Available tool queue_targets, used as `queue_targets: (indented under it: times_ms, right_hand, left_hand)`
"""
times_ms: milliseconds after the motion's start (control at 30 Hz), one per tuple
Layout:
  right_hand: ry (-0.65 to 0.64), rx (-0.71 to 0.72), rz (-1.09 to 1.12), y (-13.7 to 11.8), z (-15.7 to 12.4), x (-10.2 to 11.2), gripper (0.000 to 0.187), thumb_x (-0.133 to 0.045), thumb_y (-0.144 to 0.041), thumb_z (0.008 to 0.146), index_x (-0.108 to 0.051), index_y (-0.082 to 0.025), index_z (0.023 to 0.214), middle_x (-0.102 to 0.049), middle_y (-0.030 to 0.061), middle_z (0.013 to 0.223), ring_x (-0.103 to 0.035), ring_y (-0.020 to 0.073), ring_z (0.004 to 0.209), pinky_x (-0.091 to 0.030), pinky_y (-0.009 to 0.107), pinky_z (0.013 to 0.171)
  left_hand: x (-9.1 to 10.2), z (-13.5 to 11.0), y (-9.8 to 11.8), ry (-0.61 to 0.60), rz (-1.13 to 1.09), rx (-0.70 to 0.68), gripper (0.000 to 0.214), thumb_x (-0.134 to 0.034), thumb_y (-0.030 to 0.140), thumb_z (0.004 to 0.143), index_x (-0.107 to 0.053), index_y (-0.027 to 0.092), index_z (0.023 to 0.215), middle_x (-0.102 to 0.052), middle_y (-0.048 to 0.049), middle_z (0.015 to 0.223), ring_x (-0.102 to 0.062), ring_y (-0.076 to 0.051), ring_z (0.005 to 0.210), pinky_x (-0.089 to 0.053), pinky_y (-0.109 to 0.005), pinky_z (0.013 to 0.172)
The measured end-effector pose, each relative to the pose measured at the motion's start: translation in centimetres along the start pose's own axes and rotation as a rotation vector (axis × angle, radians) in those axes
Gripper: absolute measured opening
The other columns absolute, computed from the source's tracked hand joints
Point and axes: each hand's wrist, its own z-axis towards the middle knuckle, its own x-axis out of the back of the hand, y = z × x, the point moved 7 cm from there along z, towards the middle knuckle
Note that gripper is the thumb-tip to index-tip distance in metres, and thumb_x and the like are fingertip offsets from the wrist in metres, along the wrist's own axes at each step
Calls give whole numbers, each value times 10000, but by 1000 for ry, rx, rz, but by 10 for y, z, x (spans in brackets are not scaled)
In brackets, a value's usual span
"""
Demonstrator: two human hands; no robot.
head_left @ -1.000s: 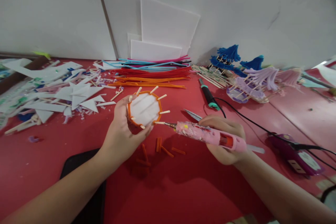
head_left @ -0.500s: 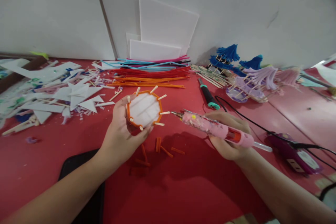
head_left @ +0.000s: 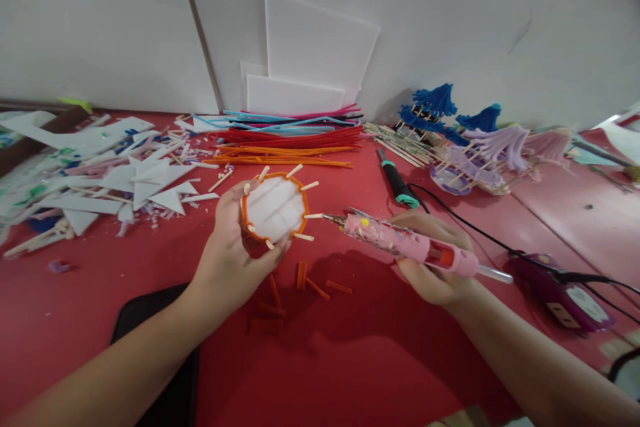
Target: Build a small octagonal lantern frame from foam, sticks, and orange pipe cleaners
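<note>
My left hand (head_left: 235,240) grips a round white disc (head_left: 276,207) by its edge, thumb below and fingers at the left. Orange pipe cleaner trims the rim of the disc, and several short wooden sticks (head_left: 309,185) stand out around it. In my right hand (head_left: 445,260) is a pink glue gun (head_left: 390,237), its fingers wrapped round the body. A clear glue stick (head_left: 495,274) pokes from the gun's back end. The nozzle is at the outer end of the stick on the disc's right side; whether they touch I cannot tell.
Short orange pipe cleaner pieces (head_left: 301,275) lie below the disc. Behind it are long pipe cleaners (head_left: 290,140). White scraps (head_left: 145,180) cover the left. On the right are a black-and-teal tool (head_left: 397,180), small blue and lilac umbrella-like models (head_left: 500,147) and a purple power strip (head_left: 560,293).
The glue gun in my right hand has shifted slightly left, bringing its nozzle to the end of the right-hand stick. My left hand and the disc have hardly moved.
</note>
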Motion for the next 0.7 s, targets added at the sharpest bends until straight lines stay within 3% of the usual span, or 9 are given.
queue_targets:
  times_ms: [433, 700]
  right_hand:
    - [-7, -7, 10, 3, -2, -1, 171, -509, -124, 715, -557, -218, 849, -601, 39, 758, -585, 173, 653, -491, 303, 548]
    - [-17, -25, 19, 3, -2, 0, 193, -506, -104, 706, -554, -226, 848, -593, 47, 745, -573, 178, 638, -475, 309, 543]
  left_hand:
    - [1, 1, 3, 21, 66, -46, 625, -670, 278, 708, -371, 189, 1250, -428, -149, 1289, -501, -304, 1211, -446, -469, 1018]
    - [0, 0, -3, 20, -27, 17, 688, -704, 278, 672, -369, 205, 1269, -433, -142, 1304, -518, -303, 1194, -441, -486, 1019]
